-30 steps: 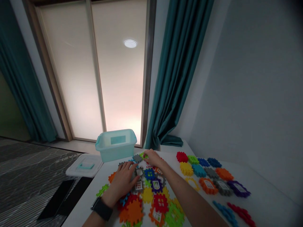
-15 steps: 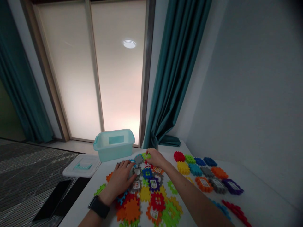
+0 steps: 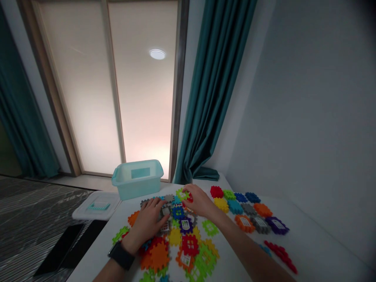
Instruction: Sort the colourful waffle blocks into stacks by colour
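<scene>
My right hand (image 3: 199,200) pinches a lime-green toothed building piece (image 3: 181,193) between thumb and fingers at the far side of the pile. The piece looks tilted, and the fingers cover its right side. My left hand (image 3: 149,221), with a dark watch (image 3: 121,255) on its wrist, rests palm down with fingers spread over grey pieces and grips nothing. Between the hands lie a blue piece (image 3: 178,212) and a purple piece with a white window (image 3: 186,225). Closer to me are a yellow piece (image 3: 175,237), a red window piece (image 3: 190,245) and an orange piece (image 3: 159,255).
Stacked toothed pieces stand in rows at the right, among them a yellow stack (image 3: 221,205) and a purple stack (image 3: 277,226). A red row of pieces (image 3: 281,256) lies nearer. At the back left are a teal bin (image 3: 139,190) and its white lid (image 3: 85,211).
My right hand, holding the lime-green piece, has shifted slightly right, and the piece now looks more tilted and raised. My left hand has stayed nearly in place. The view has turned slightly right.
</scene>
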A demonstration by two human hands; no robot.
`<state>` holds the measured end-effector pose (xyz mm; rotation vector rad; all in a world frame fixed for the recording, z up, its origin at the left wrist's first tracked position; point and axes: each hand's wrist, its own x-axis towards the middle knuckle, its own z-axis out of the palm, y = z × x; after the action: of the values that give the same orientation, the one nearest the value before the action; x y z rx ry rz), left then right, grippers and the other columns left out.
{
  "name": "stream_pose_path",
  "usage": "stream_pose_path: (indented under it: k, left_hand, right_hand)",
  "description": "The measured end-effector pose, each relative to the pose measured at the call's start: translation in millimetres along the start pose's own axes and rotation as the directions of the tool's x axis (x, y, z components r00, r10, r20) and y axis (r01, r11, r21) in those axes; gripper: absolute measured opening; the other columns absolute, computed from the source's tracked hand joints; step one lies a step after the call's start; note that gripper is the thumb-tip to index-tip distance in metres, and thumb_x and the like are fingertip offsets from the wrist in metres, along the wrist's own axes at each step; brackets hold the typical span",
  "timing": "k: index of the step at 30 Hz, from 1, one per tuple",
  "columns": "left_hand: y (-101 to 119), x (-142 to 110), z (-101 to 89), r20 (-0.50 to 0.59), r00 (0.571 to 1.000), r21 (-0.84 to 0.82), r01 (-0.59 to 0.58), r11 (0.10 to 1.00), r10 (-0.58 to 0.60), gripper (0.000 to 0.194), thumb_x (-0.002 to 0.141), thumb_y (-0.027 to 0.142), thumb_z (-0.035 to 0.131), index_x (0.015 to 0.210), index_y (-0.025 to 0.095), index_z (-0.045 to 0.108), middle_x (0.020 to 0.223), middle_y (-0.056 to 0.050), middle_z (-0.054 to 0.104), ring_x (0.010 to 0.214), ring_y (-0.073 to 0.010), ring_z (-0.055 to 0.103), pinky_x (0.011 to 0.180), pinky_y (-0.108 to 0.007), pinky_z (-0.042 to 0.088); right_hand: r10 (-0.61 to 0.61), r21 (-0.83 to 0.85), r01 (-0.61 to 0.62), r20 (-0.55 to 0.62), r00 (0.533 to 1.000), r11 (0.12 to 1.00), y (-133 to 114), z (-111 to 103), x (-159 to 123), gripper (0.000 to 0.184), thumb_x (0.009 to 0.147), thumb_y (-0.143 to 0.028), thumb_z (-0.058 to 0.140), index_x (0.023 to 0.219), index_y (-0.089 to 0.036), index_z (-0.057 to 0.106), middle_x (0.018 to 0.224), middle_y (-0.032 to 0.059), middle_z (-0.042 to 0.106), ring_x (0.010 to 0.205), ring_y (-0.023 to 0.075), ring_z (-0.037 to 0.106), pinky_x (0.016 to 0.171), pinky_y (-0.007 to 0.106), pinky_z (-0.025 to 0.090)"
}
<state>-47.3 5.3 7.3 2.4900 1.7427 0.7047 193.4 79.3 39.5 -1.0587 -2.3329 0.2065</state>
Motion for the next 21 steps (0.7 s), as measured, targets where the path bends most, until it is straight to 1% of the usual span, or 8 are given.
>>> stream_pose_path:
  k: [4, 7, 9, 13, 15, 18, 21]
  left_hand:
    - [7, 1, -0.3, -0.059, 0.998, -0.056, -0.020, 0.998, 0.016, 0.041, 0.092, 0.039, 0.061, 0.130, 0.024, 0.057, 0.124, -0.011, 0.064, 0.115, -0.0328, 0.059, 0.099, -0.048, 0.044]
    - [13, -1, -2.3, -0.109, 0.992, -0.113, -0.069, 0.991, 0.056, 0.044, 0.091, 0.039, 0.063, 0.131, 0.025, 0.056, 0.123, -0.010, 0.063, 0.113, -0.0314, 0.059, 0.098, -0.045, 0.045]
    - [17, -2, -3.0, -0.125, 0.989, -0.144, -0.097, 0.985, 0.079, 0.041, 0.091, 0.039, 0.063, 0.129, 0.026, 0.057, 0.121, -0.009, 0.063, 0.113, -0.0309, 0.059, 0.098, -0.045, 0.045]
    - [20, -3, -2.6, -0.130, 0.987, -0.208, -0.120, 0.971, 0.094, 0.028, 0.092, 0.037, 0.061, 0.117, 0.025, 0.062, 0.118, -0.009, 0.064, 0.113, -0.0308, 0.059, 0.098, -0.045, 0.045]
    - [20, -2, -2.1, -0.138, 0.987, -0.270, -0.123, 0.955, 0.088, 0.022, 0.094, 0.036, 0.058, 0.112, 0.024, 0.063, 0.115, -0.009, 0.064, 0.111, -0.0300, 0.059, 0.097, -0.045, 0.047]
    - [19, 0, -1.5, -0.152, 0.986, -0.405, -0.119, 0.907, 0.061, 0.016, 0.096, 0.033, 0.052, 0.100, 0.023, 0.063, 0.108, -0.008, 0.063, 0.106, -0.0268, 0.060, 0.094, -0.041, 0.048]
    - [19, 3, -0.3, -0.143, 0.989, -0.534, -0.103, 0.839, 0.031, 0.019, 0.097, 0.034, 0.050, 0.087, 0.021, 0.060, 0.099, -0.007, 0.062, 0.098, -0.0236, 0.061, 0.092, -0.037, 0.049]
  right_hand:
    - [-0.039, 0.036, 0.040, -0.032, 0.999, 0.999, -16, -4, -18, 0.033, 0.080, -0.016, 0.070, 0.112, -0.022, 0.061, 0.124, 0.0087, 0.066, 0.118, 0.0255, 0.061, 0.103, 0.041, 0.048]
    - [-0.071, 0.056, 0.075, -0.065, 0.995, 0.996, -28, -1, -33, 0.039, 0.079, -0.012, 0.068, 0.116, -0.023, 0.060, 0.128, 0.0095, 0.064, 0.122, 0.0265, 0.059, 0.107, 0.045, 0.047]
    - [-0.090, 0.055, 0.094, -0.064, 0.994, 0.994, -34, 3, -40, 0.042, 0.078, -0.010, 0.068, 0.117, -0.024, 0.059, 0.129, 0.0100, 0.063, 0.124, 0.0273, 0.058, 0.108, 0.047, 0.046]
    - [-0.139, 0.040, 0.142, -0.062, 0.988, 0.989, -43, 9, -47, 0.045, 0.076, -0.006, 0.066, 0.117, -0.024, 0.059, 0.133, 0.0109, 0.061, 0.126, 0.0280, 0.057, 0.108, 0.049, 0.047]
    - [-0.158, 0.019, 0.160, -0.074, 0.985, 0.987, -44, 9, -49, 0.047, 0.075, -0.005, 0.065, 0.118, -0.024, 0.059, 0.133, 0.0113, 0.061, 0.126, 0.0283, 0.057, 0.108, 0.050, 0.048]
    - [-0.182, -0.017, 0.181, -0.075, 0.981, 0.983, -46, 8, -50, 0.048, 0.076, -0.004, 0.063, 0.119, -0.023, 0.058, 0.136, 0.0116, 0.059, 0.127, 0.0288, 0.055, 0.108, 0.051, 0.048]
    - [-0.221, -0.040, 0.219, -0.066, 0.973, 0.975, -49, 6, -52, 0.048, 0.079, -0.004, 0.062, 0.122, -0.024, 0.058, 0.138, 0.0106, 0.058, 0.128, 0.0289, 0.054, 0.109, 0.052, 0.047]
